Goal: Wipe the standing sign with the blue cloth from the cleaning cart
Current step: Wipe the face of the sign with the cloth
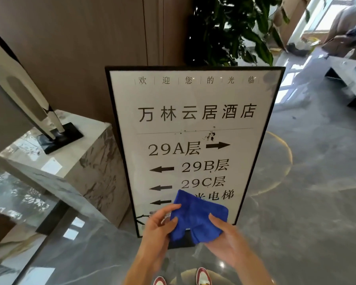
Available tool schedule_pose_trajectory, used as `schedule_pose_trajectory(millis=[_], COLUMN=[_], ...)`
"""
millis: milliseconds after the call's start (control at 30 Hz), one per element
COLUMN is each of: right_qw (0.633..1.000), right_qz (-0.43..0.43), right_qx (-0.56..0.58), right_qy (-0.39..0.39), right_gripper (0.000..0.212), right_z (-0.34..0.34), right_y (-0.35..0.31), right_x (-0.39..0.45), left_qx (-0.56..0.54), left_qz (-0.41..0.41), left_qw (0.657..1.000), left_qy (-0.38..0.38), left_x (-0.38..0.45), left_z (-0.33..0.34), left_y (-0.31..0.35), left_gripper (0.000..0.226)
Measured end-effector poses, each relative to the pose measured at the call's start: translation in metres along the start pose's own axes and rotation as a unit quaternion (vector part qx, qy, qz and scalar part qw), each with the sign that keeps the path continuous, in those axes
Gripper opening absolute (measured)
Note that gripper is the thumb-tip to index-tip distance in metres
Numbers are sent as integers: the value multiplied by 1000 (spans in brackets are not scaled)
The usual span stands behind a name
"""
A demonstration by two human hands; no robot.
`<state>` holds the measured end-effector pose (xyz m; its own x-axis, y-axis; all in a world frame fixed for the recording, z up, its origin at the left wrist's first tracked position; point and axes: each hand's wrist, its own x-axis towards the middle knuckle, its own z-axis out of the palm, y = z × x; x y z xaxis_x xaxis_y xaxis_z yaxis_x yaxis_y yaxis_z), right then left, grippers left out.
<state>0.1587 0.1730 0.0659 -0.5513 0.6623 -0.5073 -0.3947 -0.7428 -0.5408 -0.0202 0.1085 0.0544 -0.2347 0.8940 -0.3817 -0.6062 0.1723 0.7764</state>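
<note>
A tall standing sign [193, 95] with a black frame and a white face stands on the floor in front of me. It carries black characters, arrows and some dark specks near its middle. In front of its lower part I hold a blue cloth [197, 217], bunched up, with both hands. My left hand [158, 227] pinches the cloth's left edge between thumb and fingers. My right hand [224, 237] grips its right side with the thumb on top. The cloth hides part of the sign's lowest lines.
A marble pedestal [90, 161] with a white sculpture on a black base [58, 138] stands left of the sign. A leafy plant [230, 29] rises behind it. A seated person [349, 27] is at the far right, near a low table [349, 79]. Glossy grey floor lies to the right.
</note>
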Motion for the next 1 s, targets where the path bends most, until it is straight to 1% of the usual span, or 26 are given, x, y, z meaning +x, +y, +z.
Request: schedule_pose_trajectory(millis=[67,200,267,300,400,433,500,567,600,700,733,800,867,933,967,1000], right_qw=[1000,997,995,994,992,991,991,989,987,977,974,965,952,915,893,880], right_qz=[8,53,69,70,51,46,45,43,40,35,34,35,35,33,29,20], right_qx=[-15,-53,-75,-84,-110,-120,-126,-137,-153,-196,-208,-238,-285,-387,-436,-462], right_qy=[6,12,4,5,18,23,26,30,38,76,88,105,105,108,108,107], right_gripper=[72,51,45,47,64,67,65,59,57,62,58,41,31,32,36,40], right_z=[0,0,1,1,-5,-7,-12,-11,-10,-8,-8,-8,-7,-7,-7,-8], right_y=[-2,-14,-22,-26,-38,-42,-48,-54,-57,-66,-68,-73,-76,-79,-81,-83], right_x=[2,1,-1,-2,-1,-1,-4,-8,-9,-9,-9,-9,-11,-14,-15,-17], left_qx=[4,0,-3,-5,-13,-18,-26,-32,-31,-13,-10,-15,-17,-12,-9,-6], left_qz=[6,6,3,3,13,18,24,27,26,23,26,38,53,58,59,61], left_qw=[1000,1000,1000,1000,1000,1000,999,999,999,999,999,999,997,997,997,997], left_qy=[-8,-20,-22,-21,-15,-16,-18,-25,-30,-28,-25,-31,-46,-51,-50,-50], left_x=[2,7,11,12,16,17,20,22,22,25,26,26,25,24,25,24], left_z=[6,13,14,15,20,22,26,33,36,42,44,49,55,59,60,61], left_y=[0,2,3,4,6,6,5,6,6,9,9,12,14,14,14,14], left_gripper=[34,32,31,30,29,29,27,26,26,25,26,26,24,24,24,25])
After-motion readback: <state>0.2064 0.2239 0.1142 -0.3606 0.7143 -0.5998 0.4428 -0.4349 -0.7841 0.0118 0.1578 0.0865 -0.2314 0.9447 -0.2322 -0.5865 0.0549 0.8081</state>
